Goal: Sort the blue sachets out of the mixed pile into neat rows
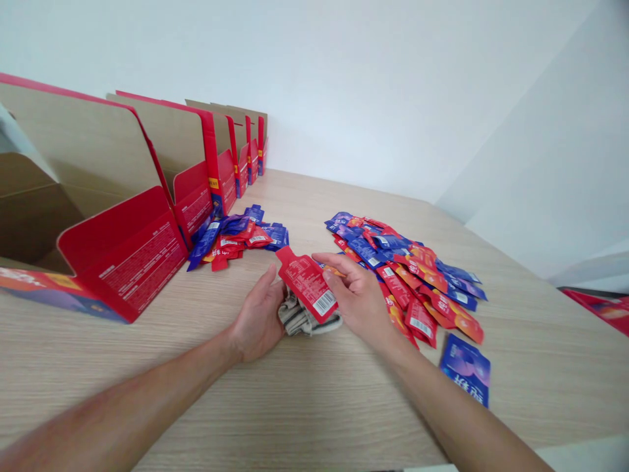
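Observation:
Near the middle of the table, my right hand [361,298] pinches a red sachet [305,278] at its right edge, thumb on top. The sachet's printed back with a barcode faces up, and its narrow spout end points to the upper left. Beneath it is a crumpled grey cloth with dark stripes [297,320]. My left hand [259,316] is closed on the cloth's left side, its fingertips hidden behind the fabric. A large pile of red and blue sachets [398,262] spreads just beyond and right of my right hand. Another small heap of sachets [236,237] lies farther off to the left.
A row of open red cardboard boxes [132,252] runs along the left side toward the wall, flaps raised. One blue sachet [466,370] lies apart beside my right forearm. A red printed item [597,308] shows at the right edge. The wooden table [295,419] meets a white wall behind.

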Demonstrator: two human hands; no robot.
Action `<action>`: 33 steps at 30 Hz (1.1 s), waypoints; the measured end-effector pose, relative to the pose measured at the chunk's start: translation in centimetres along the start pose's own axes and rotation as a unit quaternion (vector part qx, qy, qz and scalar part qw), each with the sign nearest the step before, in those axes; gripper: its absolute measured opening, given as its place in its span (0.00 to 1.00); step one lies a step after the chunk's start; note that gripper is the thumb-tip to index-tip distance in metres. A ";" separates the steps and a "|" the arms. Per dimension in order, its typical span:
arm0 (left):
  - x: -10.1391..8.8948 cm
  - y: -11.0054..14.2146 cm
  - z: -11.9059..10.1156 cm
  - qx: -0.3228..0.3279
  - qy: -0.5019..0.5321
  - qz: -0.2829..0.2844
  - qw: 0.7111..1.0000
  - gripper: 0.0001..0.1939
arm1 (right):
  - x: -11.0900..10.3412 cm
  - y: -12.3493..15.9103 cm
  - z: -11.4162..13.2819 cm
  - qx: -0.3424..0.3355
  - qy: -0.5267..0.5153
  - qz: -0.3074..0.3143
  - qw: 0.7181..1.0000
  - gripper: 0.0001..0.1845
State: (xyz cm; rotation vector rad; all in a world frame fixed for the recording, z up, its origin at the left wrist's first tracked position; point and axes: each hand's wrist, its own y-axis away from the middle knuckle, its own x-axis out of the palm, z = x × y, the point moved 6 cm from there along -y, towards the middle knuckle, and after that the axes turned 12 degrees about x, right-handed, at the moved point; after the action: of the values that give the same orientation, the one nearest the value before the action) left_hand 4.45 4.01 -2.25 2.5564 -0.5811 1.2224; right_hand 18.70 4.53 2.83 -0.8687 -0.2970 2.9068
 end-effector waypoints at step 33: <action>0.3 1.6 1.9 -0.105 -0.067 0.117 0.985 0.22 | -0.4 -4.7 -0.7 0.215 -0.152 0.109 0.958 0.11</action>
State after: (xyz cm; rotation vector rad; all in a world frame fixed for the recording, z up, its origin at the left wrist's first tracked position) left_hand 5.16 1.78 -3.08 2.4560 -1.0082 0.9981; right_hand 19.55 9.21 3.49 -0.4067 0.4289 3.1124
